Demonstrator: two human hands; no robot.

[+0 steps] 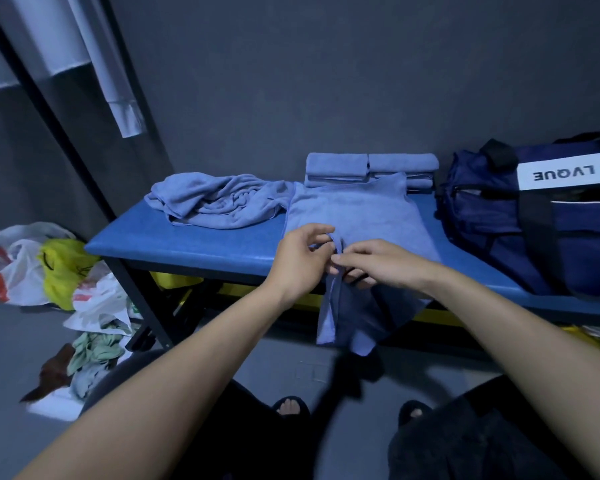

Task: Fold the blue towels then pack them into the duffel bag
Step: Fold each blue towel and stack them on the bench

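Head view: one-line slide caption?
Both hands, left and right, pinch a towel at the bench edge; folded stack behind, duffel bag at right.

Dim room, dark grey walls, grey floor.
We note a blue padded bench (194, 242) on black legs against the wall (326, 71); plastic bags (32, 268) and crumpled cloth lie on the floor (11, 344) at left.
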